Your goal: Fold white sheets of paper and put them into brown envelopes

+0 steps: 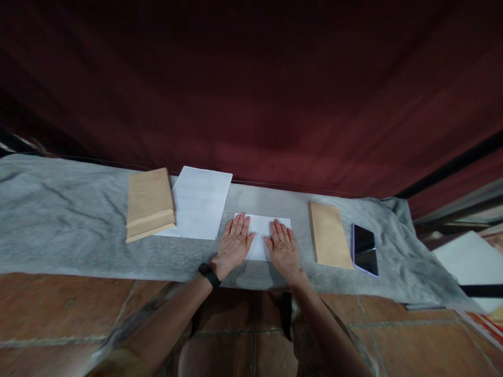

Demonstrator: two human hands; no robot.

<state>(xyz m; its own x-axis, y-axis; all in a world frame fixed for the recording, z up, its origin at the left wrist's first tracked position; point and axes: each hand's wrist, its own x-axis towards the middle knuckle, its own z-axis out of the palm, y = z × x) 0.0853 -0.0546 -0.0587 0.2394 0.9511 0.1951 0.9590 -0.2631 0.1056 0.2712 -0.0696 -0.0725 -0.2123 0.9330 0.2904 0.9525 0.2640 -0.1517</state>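
Note:
A white sheet of paper (259, 238), smaller than the sheets to its left and perhaps folded, lies flat on the grey cloth. My left hand (234, 243) rests palm down on its left side, fingers stretched out. On its right side lies my right hand (283, 248), also flat, with the fingers slightly spread. Between the two hands the middle of the paper shows. Neither hand grips anything. Just left of my left hand are larger white sheets (202, 201), partly covered by a stack of brown envelopes (150, 196).
Grey cloth (78, 209) covers the long narrow surface. To the right lie another brown envelope stack (331, 234) and a phone (365, 249) in a purple case. A dark red curtain (251, 104) hangs behind. Below is a tiled floor (58, 309).

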